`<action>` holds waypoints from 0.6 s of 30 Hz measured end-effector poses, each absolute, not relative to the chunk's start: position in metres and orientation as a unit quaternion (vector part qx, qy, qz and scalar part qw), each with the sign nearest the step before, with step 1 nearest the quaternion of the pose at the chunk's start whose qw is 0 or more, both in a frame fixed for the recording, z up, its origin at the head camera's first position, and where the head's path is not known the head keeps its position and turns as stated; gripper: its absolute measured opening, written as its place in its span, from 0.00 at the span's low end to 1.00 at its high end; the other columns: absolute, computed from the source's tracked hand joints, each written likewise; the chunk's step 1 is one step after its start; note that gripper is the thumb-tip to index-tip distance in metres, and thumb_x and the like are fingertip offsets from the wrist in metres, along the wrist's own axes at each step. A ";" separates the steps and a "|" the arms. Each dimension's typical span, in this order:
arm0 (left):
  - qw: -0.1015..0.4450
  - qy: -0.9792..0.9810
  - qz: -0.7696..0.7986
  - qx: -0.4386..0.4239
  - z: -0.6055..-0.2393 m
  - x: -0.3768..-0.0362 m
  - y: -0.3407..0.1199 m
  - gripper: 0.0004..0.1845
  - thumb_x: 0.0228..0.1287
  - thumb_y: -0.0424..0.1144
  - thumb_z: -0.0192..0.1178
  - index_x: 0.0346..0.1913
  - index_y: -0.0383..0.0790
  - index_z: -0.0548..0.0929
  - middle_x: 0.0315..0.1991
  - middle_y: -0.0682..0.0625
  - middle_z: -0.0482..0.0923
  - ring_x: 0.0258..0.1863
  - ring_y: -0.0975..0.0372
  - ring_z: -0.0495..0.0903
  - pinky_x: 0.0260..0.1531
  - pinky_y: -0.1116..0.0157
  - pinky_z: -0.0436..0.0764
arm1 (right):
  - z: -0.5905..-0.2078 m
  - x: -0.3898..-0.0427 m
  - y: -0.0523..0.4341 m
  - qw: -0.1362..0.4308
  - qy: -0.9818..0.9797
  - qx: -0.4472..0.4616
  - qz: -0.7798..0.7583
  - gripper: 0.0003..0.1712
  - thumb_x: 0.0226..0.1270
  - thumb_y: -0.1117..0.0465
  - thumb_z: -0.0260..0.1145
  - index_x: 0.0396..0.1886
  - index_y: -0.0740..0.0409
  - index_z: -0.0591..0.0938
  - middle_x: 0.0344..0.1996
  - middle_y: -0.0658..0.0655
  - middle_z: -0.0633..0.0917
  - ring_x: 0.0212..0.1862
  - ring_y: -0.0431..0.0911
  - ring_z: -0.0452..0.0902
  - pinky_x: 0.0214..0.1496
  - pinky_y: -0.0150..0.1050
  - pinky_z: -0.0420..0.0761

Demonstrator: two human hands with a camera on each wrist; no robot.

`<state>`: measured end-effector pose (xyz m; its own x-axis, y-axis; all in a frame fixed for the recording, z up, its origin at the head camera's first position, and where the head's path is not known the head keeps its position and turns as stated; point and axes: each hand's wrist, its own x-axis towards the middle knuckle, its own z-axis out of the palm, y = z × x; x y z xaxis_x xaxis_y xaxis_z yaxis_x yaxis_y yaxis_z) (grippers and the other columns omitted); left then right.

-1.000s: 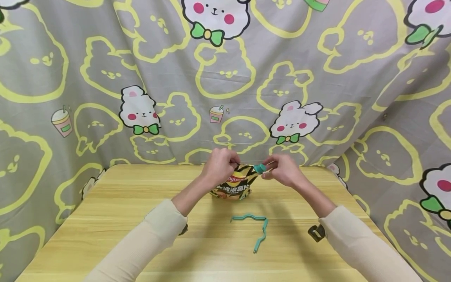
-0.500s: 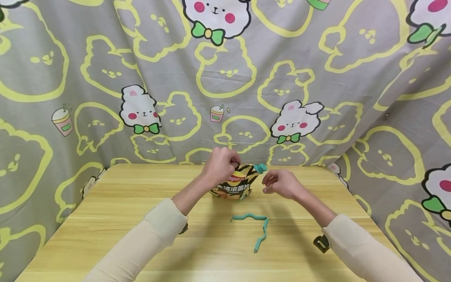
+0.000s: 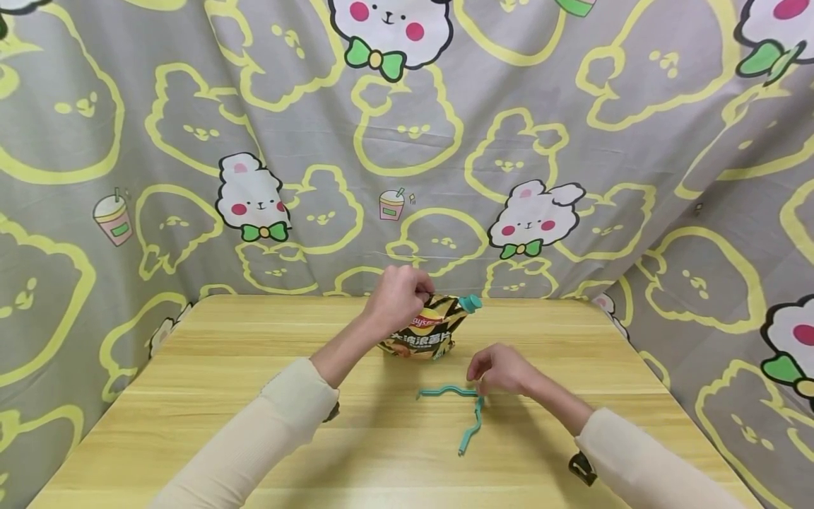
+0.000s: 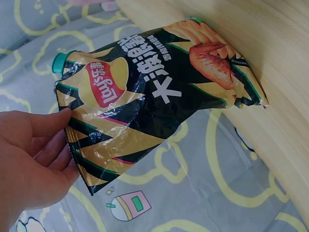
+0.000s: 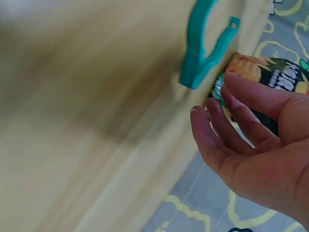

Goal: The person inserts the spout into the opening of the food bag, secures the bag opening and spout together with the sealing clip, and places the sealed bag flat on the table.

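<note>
My left hand [image 3: 396, 298] pinches the top edge of a black and gold Lay's chip bag [image 3: 422, 339], which stands on the table near its far edge. In the left wrist view the thumb lies on the front of the bag's edge. A teal screw cap [image 4: 60, 63] sits at one top corner of the bag. Nearer to me lies a teal hinged bag clip [image 3: 470, 428], unfolded into an L shape. My right hand [image 3: 504, 369] hovers by its hinge corner, fingers loosely bent with nothing between them. In the right wrist view the fingertips are apart from the clip.
The wood-grain table [image 3: 254, 396] reaches back to a grey curtain [image 3: 305, 127] printed with cartoon animals. More curtain hangs at both sides. A dark strap buckle [image 3: 581, 468] hangs below the right sleeve.
My right hand has let go of the teal cap at the bag's corner and come down toward me to the clip. The left hand and the bag stay where they were.
</note>
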<state>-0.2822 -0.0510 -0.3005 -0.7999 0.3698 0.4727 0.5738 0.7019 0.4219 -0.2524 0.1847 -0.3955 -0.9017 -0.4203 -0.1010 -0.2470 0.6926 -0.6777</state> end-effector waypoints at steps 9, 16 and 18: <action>0.179 -0.904 -0.287 -0.264 -0.299 -0.281 -0.051 0.13 0.60 0.20 0.60 0.35 0.37 0.92 0.33 0.48 0.90 0.31 0.60 0.87 0.36 0.64 0.87 | -0.407 -0.247 0.186 0.171 0.901 -0.176 -0.358 0.19 0.33 0.82 0.66 0.29 0.63 0.88 0.29 0.56 0.89 0.33 0.43 0.76 0.36 0.35 0.77; 0.175 -0.905 -0.284 -0.265 -0.298 -0.281 -0.050 0.11 0.62 0.21 0.61 0.35 0.37 0.92 0.33 0.47 0.90 0.32 0.59 0.88 0.37 0.63 0.87 | -0.411 -0.246 0.185 0.168 0.905 -0.173 -0.349 0.21 0.32 0.83 0.66 0.28 0.62 0.89 0.29 0.54 0.89 0.33 0.43 0.75 0.35 0.34 0.75; 0.176 -0.905 -0.282 -0.267 -0.298 -0.281 -0.050 0.11 0.62 0.21 0.61 0.35 0.36 0.92 0.33 0.47 0.90 0.33 0.59 0.88 0.37 0.63 0.87 | -0.413 -0.247 0.184 0.164 0.908 -0.171 -0.345 0.21 0.32 0.83 0.67 0.27 0.61 0.90 0.28 0.53 0.89 0.32 0.42 0.74 0.35 0.34 0.74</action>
